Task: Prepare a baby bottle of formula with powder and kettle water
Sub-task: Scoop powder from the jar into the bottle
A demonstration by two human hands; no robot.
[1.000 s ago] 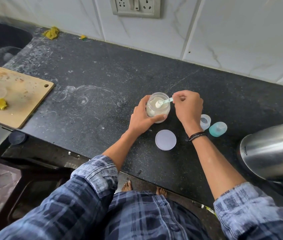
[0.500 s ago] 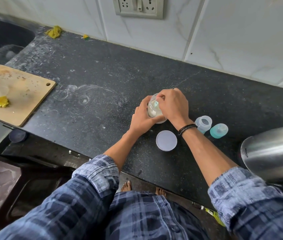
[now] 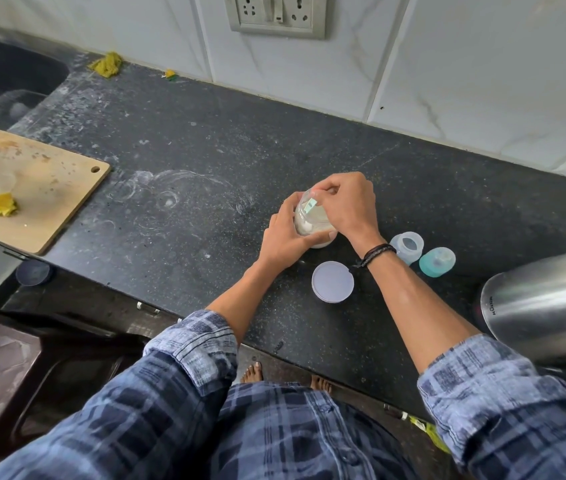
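Note:
A clear jar of white formula powder is tilted on the black counter. My left hand grips its side. My right hand is over the jar's mouth and pinches the handle of a pale teal scoop, whose bowl is down in the powder. To the right stand the open clear baby bottle and its teal cap. The jar's white lid lies flat near the counter's front edge. A steel kettle sits at the far right.
A wooden cutting board with a yellow scrap lies at the left, next to a dark sink. A yellow cloth sits by the tiled wall, under a socket plate. A dark chair stands lower left.
My right hand has moved left from beside the jar to over its mouth, lowering the scoop into the powder. The jar is now tilted in my left hand.

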